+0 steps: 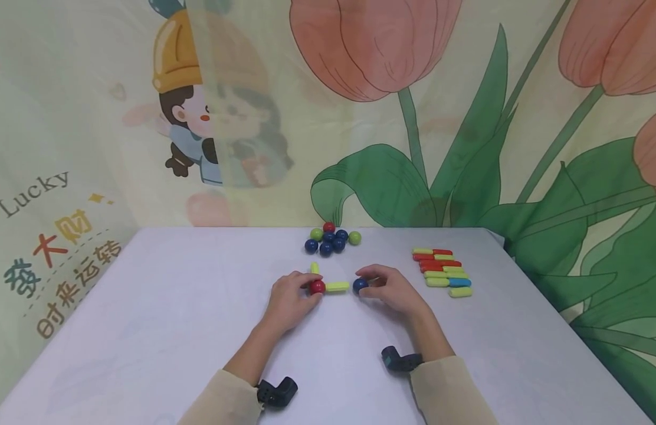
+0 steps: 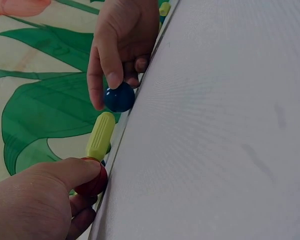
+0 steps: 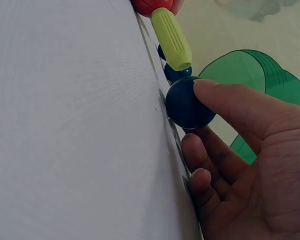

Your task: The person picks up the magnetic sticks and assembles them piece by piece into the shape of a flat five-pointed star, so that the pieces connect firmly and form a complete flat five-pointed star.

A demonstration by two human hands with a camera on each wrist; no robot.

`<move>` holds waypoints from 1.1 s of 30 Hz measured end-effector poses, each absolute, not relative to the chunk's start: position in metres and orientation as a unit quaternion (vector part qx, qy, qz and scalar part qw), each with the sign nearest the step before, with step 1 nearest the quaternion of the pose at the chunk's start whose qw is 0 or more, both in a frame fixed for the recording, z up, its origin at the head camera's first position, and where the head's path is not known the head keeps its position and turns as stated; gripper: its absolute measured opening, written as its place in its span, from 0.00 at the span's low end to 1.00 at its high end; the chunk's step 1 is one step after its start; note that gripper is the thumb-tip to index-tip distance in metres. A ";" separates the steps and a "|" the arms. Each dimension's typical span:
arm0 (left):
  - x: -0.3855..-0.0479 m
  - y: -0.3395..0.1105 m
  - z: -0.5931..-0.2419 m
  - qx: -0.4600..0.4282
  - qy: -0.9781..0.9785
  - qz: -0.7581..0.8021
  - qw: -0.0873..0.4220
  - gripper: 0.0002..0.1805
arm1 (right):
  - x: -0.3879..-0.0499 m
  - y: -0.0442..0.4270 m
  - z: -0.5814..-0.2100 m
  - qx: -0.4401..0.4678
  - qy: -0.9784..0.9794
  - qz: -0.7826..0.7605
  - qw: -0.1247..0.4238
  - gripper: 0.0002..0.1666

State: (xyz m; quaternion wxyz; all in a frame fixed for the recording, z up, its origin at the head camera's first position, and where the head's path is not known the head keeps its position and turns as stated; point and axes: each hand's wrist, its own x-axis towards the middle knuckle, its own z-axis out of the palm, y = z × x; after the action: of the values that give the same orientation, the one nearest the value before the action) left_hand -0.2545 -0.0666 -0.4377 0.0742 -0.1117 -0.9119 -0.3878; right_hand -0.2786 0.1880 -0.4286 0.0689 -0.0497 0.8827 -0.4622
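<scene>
While the left hand (image 1: 291, 301), partly closed, pinches the red ball (image 1: 318, 287), the right hand (image 1: 394, 292), likewise partly closed, grips the blue ball (image 1: 360, 285). Between the two balls, over the white surface (image 1: 147, 330), lies the yellow-green rod (image 1: 337, 287), one end at the red ball, its long axis running sideways toward the blue. Its free end, nearer the right hand, stops just short; alignment across this gap appears decisive.
</scene>
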 end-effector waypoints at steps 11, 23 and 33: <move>-0.254 -0.066 -0.440 -0.125 -0.917 -0.368 0.085 0.21 | -0.279 0.185 -0.428 -0.051 0.885 -0.459 0.067 0.22; -0.254 -0.066 -0.439 -0.124 -0.920 -0.360 0.092 0.21 | -0.281 0.187 -0.429 -0.079 0.879 -0.464 0.079 0.19; -0.257 -0.067 -0.440 -0.125 -0.914 -0.375 0.096 0.23 | -0.279 0.191 -0.424 -0.125 0.868 -0.463 0.124 0.14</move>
State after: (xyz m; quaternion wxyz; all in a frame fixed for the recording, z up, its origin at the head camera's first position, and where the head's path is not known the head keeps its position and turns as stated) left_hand -0.2566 -0.0674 -0.4403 0.0965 -0.1249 -0.9136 -0.3748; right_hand -0.2793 0.1913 -0.4239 0.1243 -0.1249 0.8685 -0.4634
